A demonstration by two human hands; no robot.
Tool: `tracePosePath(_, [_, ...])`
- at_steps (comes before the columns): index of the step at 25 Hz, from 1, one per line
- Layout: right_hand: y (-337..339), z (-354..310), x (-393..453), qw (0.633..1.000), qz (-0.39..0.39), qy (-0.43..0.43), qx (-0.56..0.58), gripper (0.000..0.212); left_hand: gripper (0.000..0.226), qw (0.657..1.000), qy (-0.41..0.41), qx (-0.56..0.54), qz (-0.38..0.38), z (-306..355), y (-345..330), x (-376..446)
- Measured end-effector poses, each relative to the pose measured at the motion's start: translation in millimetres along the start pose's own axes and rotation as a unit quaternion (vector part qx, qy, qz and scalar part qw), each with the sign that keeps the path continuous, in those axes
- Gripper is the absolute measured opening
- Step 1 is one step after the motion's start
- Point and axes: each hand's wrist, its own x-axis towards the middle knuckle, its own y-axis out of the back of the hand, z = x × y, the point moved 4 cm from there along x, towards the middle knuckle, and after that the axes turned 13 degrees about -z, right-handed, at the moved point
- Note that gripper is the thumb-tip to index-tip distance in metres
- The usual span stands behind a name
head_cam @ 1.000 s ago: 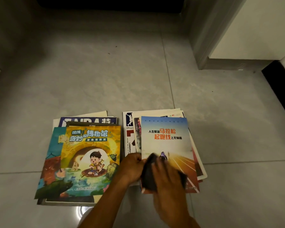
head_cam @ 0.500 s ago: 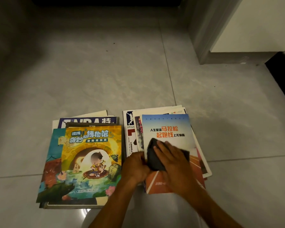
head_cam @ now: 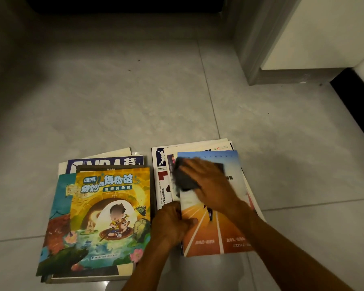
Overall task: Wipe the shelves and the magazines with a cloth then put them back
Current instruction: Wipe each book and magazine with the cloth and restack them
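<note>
- The top magazine (head_cam: 216, 227), blue above and orange running track below, lies face up on the right-hand stack (head_cam: 198, 147) of magazines on the grey tiled floor (head_cam: 135, 101). It is the one being wiped, and lying flat on the pile likely gives it firm backing.
- A dark cloth (head_cam: 185, 179) sits on the upper left part of that cover, over the blue area.
- The right hand (head_cam: 210, 181) lies flat on the cloth, fingers straight and spread, pointing toward the far left corner of the cover. It presses the cloth down rather than gripping it, which suits a broad sweep. Its forearm reaches in from the lower right, across the cover's right side.
- The left hand (head_cam: 172, 223) is at the cover's left edge, near the orange track, fingers curled at the edge and thumb laid on the cover. It pinches the magazine, probably to keep it from sliding under the strokes.
- Just left of the top magazine lies a second stack, apart from the first, topped by a yellow cartoon cover (head_cam: 111, 217), with a dark blue title (head_cam: 105, 162) showing behind it.
- Far beyond the top magazine, to the right, stands a grey door frame (head_cam: 259, 49). No shelves are in view.
</note>
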Motion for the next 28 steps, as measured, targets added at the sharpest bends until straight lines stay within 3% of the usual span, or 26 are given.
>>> tracePosePath(2, [13.2,49.4,-6.8,0.985,0.056,-0.157,0.037,0.063,0.031,1.0,0.005,0.003,0.003,1.0,0.5,0.3])
tracePosePath(4, [14.8,54.4,-10.4,0.969,0.082,-0.229,0.035,0.062,0.033,1.0,0.006,-0.003,0.001,1.8,1.0,-0.1])
tracePosePath(6, [6.6,21.0,-8.3,0.981,0.084,-0.175,0.017,0.07,0.03,1.0,0.007,-0.01,-0.002,2.5,1.2,-1.0])
tracePosePath(8, [-6.8,-20.6,-12.8,0.999,0.029,-0.023,0.001,0.075,0.031,1.0,0.007,-0.02,-0.004,2.0,1.6,-1.1])
tracePosePath(10, [-5.5,-17.2,-10.1,0.995,-0.031,0.083,-0.037,0.075,0.035,1.0,0.006,-0.017,-0.004,4.3,1.7,0.8])
tracePosePath(12, [11.9,22.1,10.1,0.998,-0.05,0.022,-0.021,0.07,0.029,1.0,0.011,-0.011,-0.008,6.0,1.4,0.9])
tracePosePath(14, [26.4,54.0,17.3,0.994,-0.011,-0.106,0.032,0.066,0.027,1.0,0.017,-0.017,-0.011,5.7,1.3,0.1])
tracePosePath(15, [25.9,50.1,10.6,0.991,0.015,-0.124,0.045,0.067,0.027,1.0,0.019,-0.022,-0.012,4.9,0.9,-1.2])
tracePosePath(17, [2.4,15.2,-18.3,0.997,0.039,-0.07,0.02,0.073,0.026,1.0,0.01,-0.027,-0.001,5.8,1.8,-1.5])
tracePosePath(19, [-17.9,-22.8,-55.2,0.999,0.009,0.013,-0.033,0.083,0.026,1.0,-0.003,-0.009,0.006,11.7,3.3,-2.6])
tracePosePath(21, [-15.0,-17.4,-36.6,0.998,0.003,0.04,-0.04,0.08,0.03,1.0,0.0,-0.006,0.008,13.2,4.7,-2.8])
tracePosePath(23, [-0.1,0.3,6.5,1.0,0.005,-0.025,-0.011,0.071,0.031,1.0,0.013,-0.023,-0.011,9.7,2.1,-2.6])
tracePosePath(25, [9.7,9.3,30.4,0.997,-0.002,-0.077,0.02,0.068,0.016,0.998,0.015,-0.055,-0.029,5.6,4.2,-6.2])
tracePosePath(26, [9.5,9.6,26.5,0.997,0.008,-0.076,0.022,0.068,0.004,0.997,0.013,-0.072,-0.04,6.9,6.4,-7.7])
tracePosePath(28, [-5.8,-2.5,-15.8,0.999,0.014,-0.048,0.001,0.071,0.015,0.994,0.017,-0.096,-0.053,9.0,12.0,-8.4])
